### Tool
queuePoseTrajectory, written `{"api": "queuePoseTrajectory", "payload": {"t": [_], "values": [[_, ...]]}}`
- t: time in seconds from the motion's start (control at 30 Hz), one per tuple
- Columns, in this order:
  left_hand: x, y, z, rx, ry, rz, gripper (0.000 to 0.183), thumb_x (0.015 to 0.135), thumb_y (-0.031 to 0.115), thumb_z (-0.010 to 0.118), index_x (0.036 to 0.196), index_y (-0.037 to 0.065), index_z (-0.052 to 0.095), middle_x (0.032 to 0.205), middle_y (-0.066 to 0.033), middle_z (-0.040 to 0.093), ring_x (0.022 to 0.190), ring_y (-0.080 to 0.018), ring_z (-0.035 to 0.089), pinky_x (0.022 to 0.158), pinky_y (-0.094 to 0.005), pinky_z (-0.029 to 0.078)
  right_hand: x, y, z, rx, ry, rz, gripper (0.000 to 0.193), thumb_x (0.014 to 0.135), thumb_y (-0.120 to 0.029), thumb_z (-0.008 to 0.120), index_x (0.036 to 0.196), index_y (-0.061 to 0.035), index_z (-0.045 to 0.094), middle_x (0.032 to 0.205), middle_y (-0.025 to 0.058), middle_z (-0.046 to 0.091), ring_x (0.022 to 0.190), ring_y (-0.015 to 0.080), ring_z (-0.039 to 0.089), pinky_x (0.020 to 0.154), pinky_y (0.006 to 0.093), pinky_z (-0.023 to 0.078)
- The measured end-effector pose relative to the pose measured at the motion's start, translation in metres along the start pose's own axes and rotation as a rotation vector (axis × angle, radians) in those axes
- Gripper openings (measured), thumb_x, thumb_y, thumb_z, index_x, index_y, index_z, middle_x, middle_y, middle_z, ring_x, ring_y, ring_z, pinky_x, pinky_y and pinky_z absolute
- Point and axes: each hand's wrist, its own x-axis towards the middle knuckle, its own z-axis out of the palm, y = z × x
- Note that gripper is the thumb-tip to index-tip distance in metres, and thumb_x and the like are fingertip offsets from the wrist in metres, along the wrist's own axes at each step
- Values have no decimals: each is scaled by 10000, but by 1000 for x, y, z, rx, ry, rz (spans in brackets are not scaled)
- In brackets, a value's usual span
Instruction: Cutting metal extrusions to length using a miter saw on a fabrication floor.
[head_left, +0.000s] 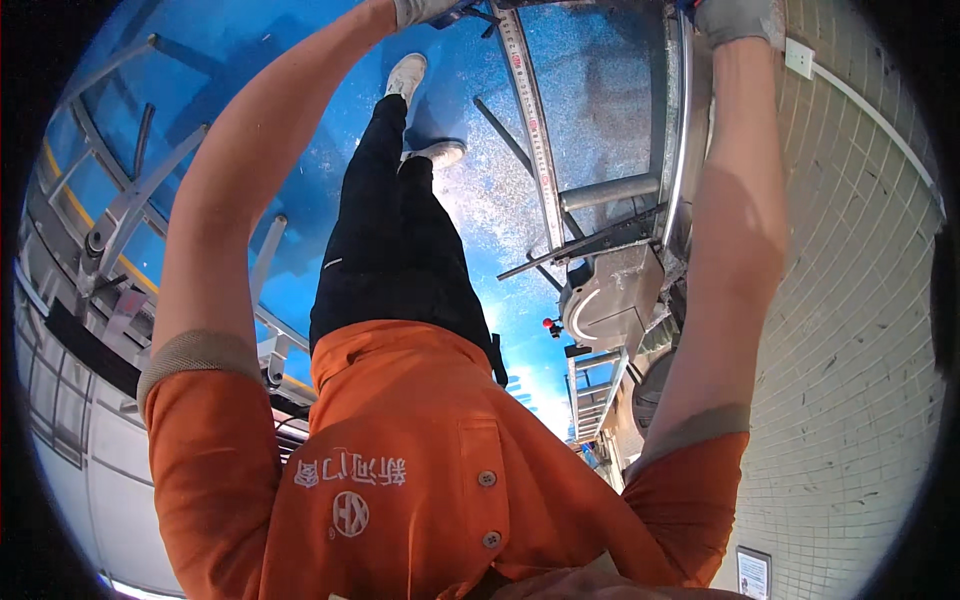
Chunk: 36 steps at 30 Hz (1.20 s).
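Observation:
Both my arms reach up to the top edge, where the picture cuts off most of each hand. My left hand (pixel 420 10), in a grey glove, is beside a small dark blue thing (pixel 456 14) that I cannot make out; its fingers are hidden. To the right, my right hand (pixel 740 20) wears a grey glove too, with a bit of blue and red at its side near the metal rail (pixel 686 120). Its fingers are out of sight. Between the arms runs a long measuring scale (pixel 530 110) on a metal frame, with a round roller (pixel 610 190) across it.
A grey machine housing (pixel 612 296) with a small red knob (pixel 547 323) stands below the frame. A roller track (pixel 595 395) runs behind it. Metal stands (pixel 125 210) are at the left on the blue floor (pixel 300 60). At right are a tiled wall (pixel 850 300) and a white socket (pixel 799 58).

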Motion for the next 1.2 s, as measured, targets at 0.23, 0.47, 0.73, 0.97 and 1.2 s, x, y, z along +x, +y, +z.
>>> {"api": "queuePoseTrajectory", "payload": {"t": [0.23, 0.47, 0.73, 0.97, 1.2], "values": [[3, -7, 1, -24, 11, 47, 500, 889, 371, 662, 1233, 9, 623, 1017, -72, 668, 866, -162, 598, 802, -265, 498, 7, 11, 12, 460, -62, 116, 283, 974, -289, 487, 784, -157, 649, 652, 16, 608, 502, 155, 527, 447, 288, 430], [15, -25, -4, -19, -2, 133, 499, 898, 363, 660, 1236, -2, 618, 1049, -72, 668, 897, -167, 597, 863, -269, 485, 24, 29, 10, 855, -118, 173, 285, 994, -283, 463, 820, -165, 656, 699, 12, 627, 550, 140, 544, 489, 271, 449], [11, -24, -5, 31, 9, 146, 483, 909, 376, 643, 1199, -10, 627, 1031, -72, 663, 885, -166, 591, 846, -277, 487, 67, 88, -10, 1003, -3, 28, 280, 997, -322, 468, 924, -142, 670, 763, 37, 641, 621, 163, 577, 572, 293, 493], [16, -15, 0, 26, -27, 109, 489, 909, 385, 639, 1194, -12, 628, 1029, -72, 664, 881, -173, 593, 847, -282, 487, 61, 120, -34, 926, 280, -69, 356, 1010, -399, 438, 926, -132, 658, 723, 36, 607, 591, 169, 555, 566, 301, 485], [9, -18, -9, 32, -7, 94, 503, 899, 381, 652, 1212, -11, 618, 1043, -71, 662, 882, -181, 595, 853, -289, 489, -69, 127, -14, 1786, -147, 808, 390, 1017, -384, 401, 990, -103, 670, 795, 63, 653, 627, 216, 593, 608, 347, 508]]}}
